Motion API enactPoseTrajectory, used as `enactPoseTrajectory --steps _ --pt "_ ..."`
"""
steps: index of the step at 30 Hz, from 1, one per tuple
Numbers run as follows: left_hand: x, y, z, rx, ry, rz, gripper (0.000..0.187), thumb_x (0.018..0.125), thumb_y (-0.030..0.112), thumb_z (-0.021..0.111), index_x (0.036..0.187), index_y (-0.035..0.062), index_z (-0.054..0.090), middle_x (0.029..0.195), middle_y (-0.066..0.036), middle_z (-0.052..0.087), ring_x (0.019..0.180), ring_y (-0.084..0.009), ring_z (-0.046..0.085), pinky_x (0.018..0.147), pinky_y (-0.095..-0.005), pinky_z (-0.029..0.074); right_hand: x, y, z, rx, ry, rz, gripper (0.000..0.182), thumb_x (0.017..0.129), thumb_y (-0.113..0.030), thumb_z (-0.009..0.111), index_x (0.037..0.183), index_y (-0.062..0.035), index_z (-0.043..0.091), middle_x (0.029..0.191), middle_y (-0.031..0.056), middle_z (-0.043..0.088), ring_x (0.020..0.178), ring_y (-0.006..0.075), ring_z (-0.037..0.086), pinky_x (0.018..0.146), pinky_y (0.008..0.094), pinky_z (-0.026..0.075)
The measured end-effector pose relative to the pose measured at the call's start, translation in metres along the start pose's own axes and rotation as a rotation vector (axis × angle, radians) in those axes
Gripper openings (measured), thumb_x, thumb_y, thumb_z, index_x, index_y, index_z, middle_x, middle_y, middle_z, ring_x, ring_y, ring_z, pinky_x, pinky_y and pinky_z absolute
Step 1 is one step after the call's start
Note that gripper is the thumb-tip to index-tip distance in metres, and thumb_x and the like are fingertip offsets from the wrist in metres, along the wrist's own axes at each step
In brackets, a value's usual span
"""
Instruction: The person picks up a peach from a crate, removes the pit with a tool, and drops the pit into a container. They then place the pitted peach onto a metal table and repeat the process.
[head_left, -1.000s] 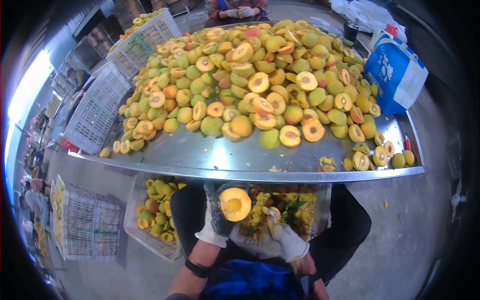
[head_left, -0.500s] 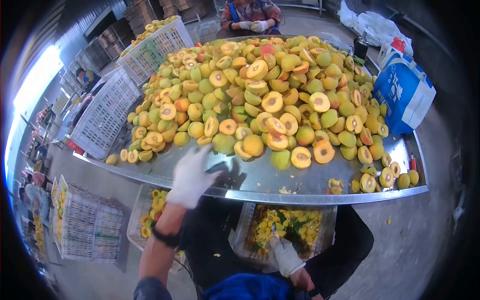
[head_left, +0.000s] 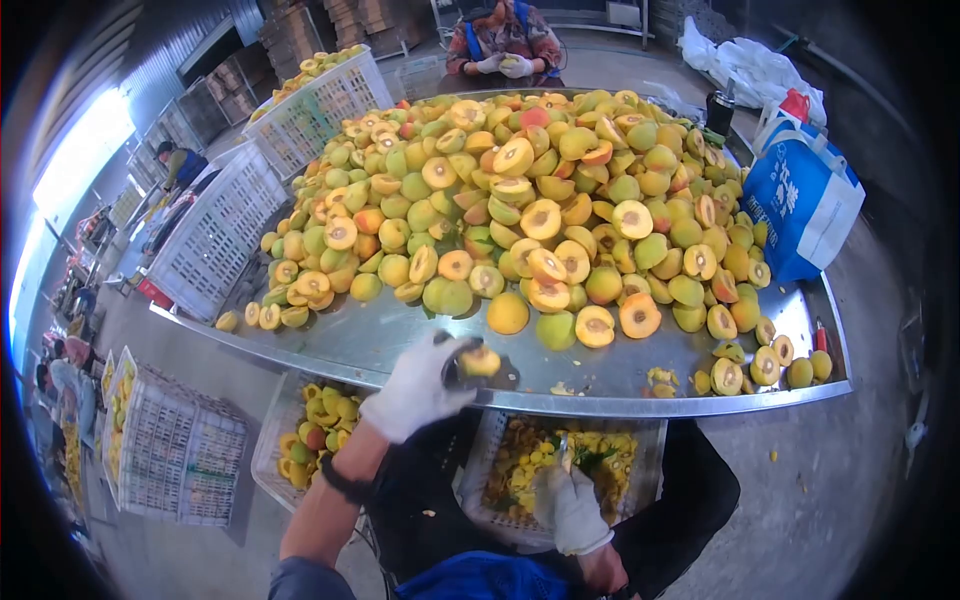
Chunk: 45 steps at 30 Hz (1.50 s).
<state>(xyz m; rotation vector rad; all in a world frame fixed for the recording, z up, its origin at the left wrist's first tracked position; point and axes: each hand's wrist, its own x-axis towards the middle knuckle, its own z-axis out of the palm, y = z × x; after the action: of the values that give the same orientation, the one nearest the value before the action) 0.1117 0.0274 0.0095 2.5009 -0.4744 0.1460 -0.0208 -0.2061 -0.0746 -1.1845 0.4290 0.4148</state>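
Observation:
My left hand, in a white glove, is above the table's near edge. Its fingers are closed on a halved yellow peach, cut face partly showing. Low between my knees is my gloved right hand, closed around a slim tool with a metal tip; its exact kind is too small to make out. Beneath that hand stands a crate holding yellow fruit pieces and some green leaves. A large heap of halved peaches covers much of the metal table ahead of me.
A second crate of peaches stands under the table to the left. White crates line the table's left side. At right are a blue bag, a dark bottle and a red-handled item. Across the table sits a gloved person.
My left hand has moved right and down from the heap's front edge, now with a peach half in it. My right hand stays low with the tool.

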Motion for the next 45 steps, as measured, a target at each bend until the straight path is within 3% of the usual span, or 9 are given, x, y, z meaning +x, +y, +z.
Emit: enactPoseTrajectory --steps 7,11,15,18,21,30,36,39,45 --pt "-0.065 0.051 0.007 -0.352 -0.171 0.143 0.065 0.068 0.020 0.076 0.127 0.0011 0.055 0.116 -0.021 0.057 0.110 -0.0359 0.055 0.095 -0.0399 0.046 -0.012 -0.037 0.037 -0.095 -0.088 -0.235 0.028 0.099 -0.030 0.048 0.099 -0.0029 0.058 0.073 -0.0010 0.054 0.060 0.0072 0.047 0.053 0.0244 0.039" --pt "-0.084 0.059 0.057 -1.038 0.090 -0.036 0.069 0.085 0.036 0.065 0.137 -0.0044 0.045 0.135 -0.016 0.050 0.123 -0.0240 0.049 0.106 -0.0363 0.036 -0.027 -0.028 0.044 0.067 -0.121 -0.079 0.026 0.096 -0.021 0.054 0.110 0.0000 0.060 0.088 -0.0008 0.058 0.075 0.0068 0.049 0.064 0.0250 0.043" --pt "-0.097 0.052 0.102 -1.390 0.205 -0.138 0.073 0.095 0.051 0.052 0.141 -0.0032 0.038 0.142 -0.014 0.045 0.132 -0.0227 0.042 0.111 -0.0356 0.032 -0.020 0.004 0.034 -0.127 -0.075 -0.115 0.027 0.095 -0.023 0.055 0.106 0.0008 0.059 0.080 0.0029 0.060 0.071 0.0097 0.052 0.064 0.0289 0.045" --pt "-0.101 0.046 0.108 -1.447 0.270 -0.217 0.072 0.095 0.051 0.052 0.141 -0.0031 0.037 0.142 -0.014 0.044 0.132 -0.0223 0.042 0.111 -0.0356 0.032 -0.032 -0.011 0.033 -0.495 -0.062 -0.261 0.029 0.094 -0.027 0.054 0.105 -0.0005 0.059 0.076 0.0126 0.062 0.069 0.0228 0.060 0.065 0.0353 0.047" --pt "-0.104 0.045 0.105 -1.369 0.295 -0.238 0.064 0.097 0.048 0.050 0.137 -0.0016 0.041 0.133 -0.013 0.051 0.123 -0.0210 0.049 0.107 -0.0353 0.037 -0.033 0.000 0.029 -0.521 -0.075 -0.169 0.029 0.096 -0.029 0.051 0.103 -0.0014 0.058 0.074 0.0086 0.058 0.065 0.0191 0.055 0.062 0.0335 0.046" --pt "-0.104 0.065 0.091 -1.457 0.367 -0.403 0.032 0.091 0.020 0.061 0.117 0.0024 0.054 0.110 -0.007 0.059 0.100 -0.0156 0.058 0.088 -0.0311 0.050 -0.036 -0.003 0.032 -0.694 -0.039 -0.366 0.037 0.096 -0.035 0.051 0.109 -0.0010 0.058 0.092 0.0276 0.064 0.090 0.0473 0.060 0.074 0.0467 0.048" --pt "-0.119 0.020 0.136 -1.627 0.172 -0.699 0.028 0.093 0.017 0.059 0.116 0.0021 0.057 0.105 -0.007 0.062 0.091 -0.0162 0.062 0.080 -0.0298 0.053 -0.031 0.019 0.036 -0.764 -0.068 -0.338 0.039 0.095 -0.037 0.053 0.109 -0.0017 0.058 0.088 0.0271 0.064 0.086 0.0476 0.061 0.072 0.0496 0.049" --pt "-0.118 0.034 0.132 -1.593 0.338 -0.676 0.032 0.097 0.028 0.055 0.115 0.0017 0.058 0.097 -0.007 0.064 0.083 -0.0150 0.064 0.074 -0.0276 0.054 -0.032 0.020 0.040 -0.745 -0.071 -0.306 0.029 0.095 -0.025 0.052 0.109 -0.0011 0.061 0.088 0.0221 0.065 0.080 0.0376 0.063 0.071 0.0407 0.048" --pt "-0.116 0.044 0.115 -1.565 0.418 -0.657 0.029 0.098 0.028 0.054 0.113 0.0031 0.059 0.096 -0.006 0.063 0.085 -0.0149 0.063 0.076 -0.0286 0.054 -0.037 0.014 0.046 -0.771 -0.015 -0.331 0.028 0.095 -0.025 0.050 0.104 -0.0011 0.061 0.086 0.0229 0.064 0.078 0.0404 0.062 0.069 0.0429 0.048"
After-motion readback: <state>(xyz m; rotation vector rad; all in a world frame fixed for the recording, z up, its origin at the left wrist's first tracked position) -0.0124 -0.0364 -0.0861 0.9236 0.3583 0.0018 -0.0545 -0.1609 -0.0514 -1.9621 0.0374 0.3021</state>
